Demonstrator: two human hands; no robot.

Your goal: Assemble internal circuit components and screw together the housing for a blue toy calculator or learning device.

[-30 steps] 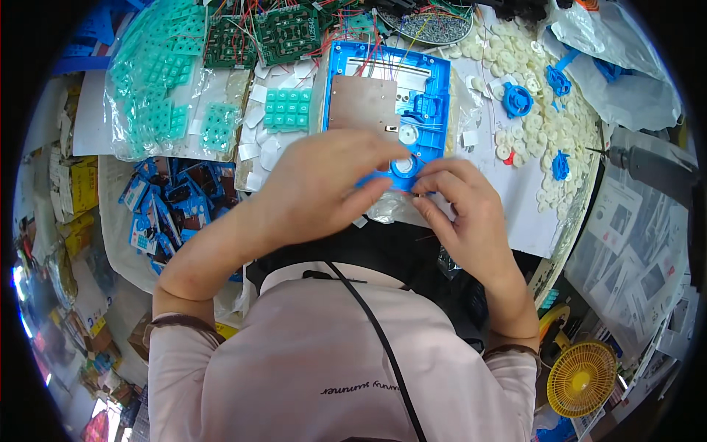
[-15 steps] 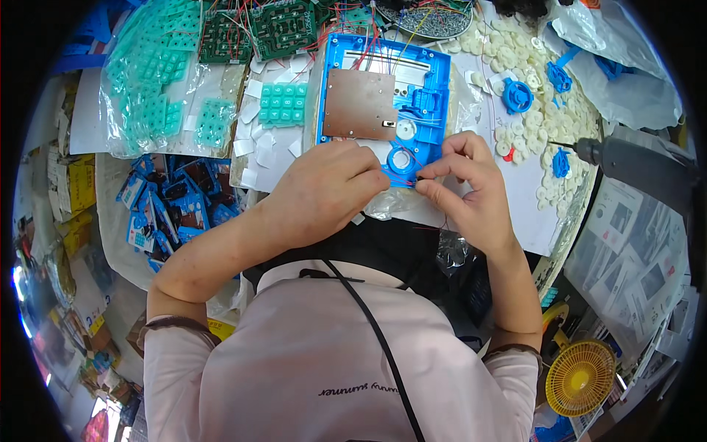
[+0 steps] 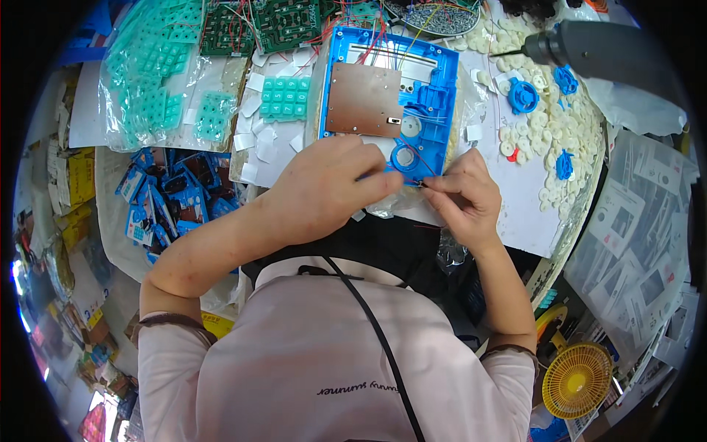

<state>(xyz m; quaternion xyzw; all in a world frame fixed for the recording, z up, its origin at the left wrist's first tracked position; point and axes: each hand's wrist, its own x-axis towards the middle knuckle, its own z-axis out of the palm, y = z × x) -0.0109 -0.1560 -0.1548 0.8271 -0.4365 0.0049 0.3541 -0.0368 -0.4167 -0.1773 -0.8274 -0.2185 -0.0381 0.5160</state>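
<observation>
A blue plastic housing (image 3: 448, 96) lies open in front of me, tilted a little. A brown circuit board (image 3: 364, 99) with a small slide switch is set in it, and thin red, blue and white wires run around it. My left hand (image 3: 328, 184) is over the housing's near left edge, its fingers curled and thumb stretched toward the near right corner; what they hold, if anything, is hidden. At that corner my right hand (image 3: 468, 197) pinches a small dark part (image 3: 420, 183) between thumb and forefinger. A blue ring (image 3: 403, 156) sits inside the housing just beyond.
An electric screwdriver (image 3: 582, 50) reaches in from the far right, above white plastic discs (image 3: 541, 136) and blue round parts (image 3: 523, 96). Teal keypads (image 3: 284, 99) and green circuit boards (image 3: 287, 26) lie left and far. A bin of blue housings (image 3: 173, 195) stands at left.
The screwdriver has swung away from me, toward the far side. My right fingers have closed in more tightly at the housing's corner, and my left thumb has moved slightly right.
</observation>
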